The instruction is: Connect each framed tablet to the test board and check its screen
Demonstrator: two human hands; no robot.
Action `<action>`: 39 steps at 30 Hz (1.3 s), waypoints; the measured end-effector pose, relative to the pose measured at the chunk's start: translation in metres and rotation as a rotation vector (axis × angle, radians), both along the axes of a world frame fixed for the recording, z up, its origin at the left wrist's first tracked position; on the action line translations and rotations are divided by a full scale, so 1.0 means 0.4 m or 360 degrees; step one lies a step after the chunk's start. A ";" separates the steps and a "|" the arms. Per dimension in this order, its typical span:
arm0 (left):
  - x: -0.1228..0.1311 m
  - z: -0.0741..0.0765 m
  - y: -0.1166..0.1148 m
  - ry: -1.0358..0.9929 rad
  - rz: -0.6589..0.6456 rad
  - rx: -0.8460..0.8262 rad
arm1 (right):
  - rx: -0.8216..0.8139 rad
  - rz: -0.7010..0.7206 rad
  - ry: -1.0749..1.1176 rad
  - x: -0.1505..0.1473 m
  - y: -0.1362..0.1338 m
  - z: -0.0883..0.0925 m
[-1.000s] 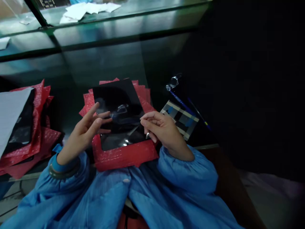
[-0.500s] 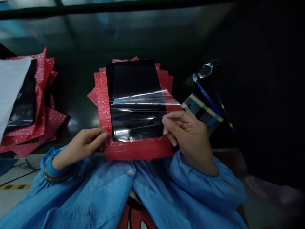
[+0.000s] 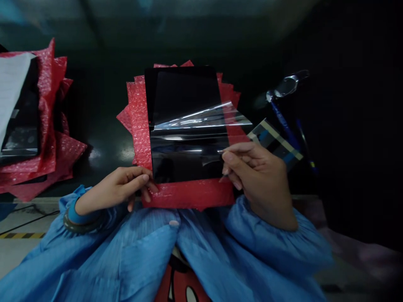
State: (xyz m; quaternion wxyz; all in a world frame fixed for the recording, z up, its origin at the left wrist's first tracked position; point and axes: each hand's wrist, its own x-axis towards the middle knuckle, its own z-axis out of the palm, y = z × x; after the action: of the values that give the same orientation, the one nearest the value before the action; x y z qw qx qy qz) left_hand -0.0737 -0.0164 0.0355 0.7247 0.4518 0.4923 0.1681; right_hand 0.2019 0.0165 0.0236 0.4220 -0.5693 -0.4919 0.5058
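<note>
A black glass panel (image 3: 185, 94), tablet-like, lies on a stack of red bubble-wrap sheets (image 3: 189, 195). Clear film (image 3: 201, 121) covers its lower part, and the film's upper edge curls up and sticks out past the right side. Thumb and forefinger of my right hand (image 3: 258, 176) are pinched on the film at the panel's right edge. My left hand (image 3: 126, 186) rests at the lower left corner, fingers loosely apart and touching the panel's edge and the wrap.
On the left is another pile of red bubble wrap (image 3: 47, 126) with a dark panel (image 3: 23, 134) and a white sheet (image 3: 12, 88). To the right lie a small taped clear piece (image 3: 275, 140), a blue-handled tool (image 3: 285, 123) with a shiny loop, and a thin pen-like stick (image 3: 305, 144).
The view has shifted slightly. The lower film now lies smoother over the panel. My left fingers have loosened and spread near the corner; my right hand keeps its pinch.
</note>
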 end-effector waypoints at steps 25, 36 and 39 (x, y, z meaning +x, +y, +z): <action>0.047 -0.025 -0.010 -0.0105 0.0285 -0.0171 | -0.0007 0.0178 -0.0173 0.035 0.008 0.045; 0.035 -0.023 0.000 0.0075 0.0329 -0.0253 | 0.0266 0.0113 -0.0442 0.071 0.050 -0.009; 0.033 -0.025 0.000 0.0118 0.0306 -0.0257 | 0.0304 0.0133 -0.0472 0.073 0.056 -0.022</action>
State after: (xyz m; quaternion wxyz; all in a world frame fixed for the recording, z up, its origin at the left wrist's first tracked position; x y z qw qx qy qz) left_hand -0.0607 -0.0164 0.0254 0.7206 0.3486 0.5718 0.1797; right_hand 0.2312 0.0388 0.0148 0.3757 -0.5740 -0.6178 0.3843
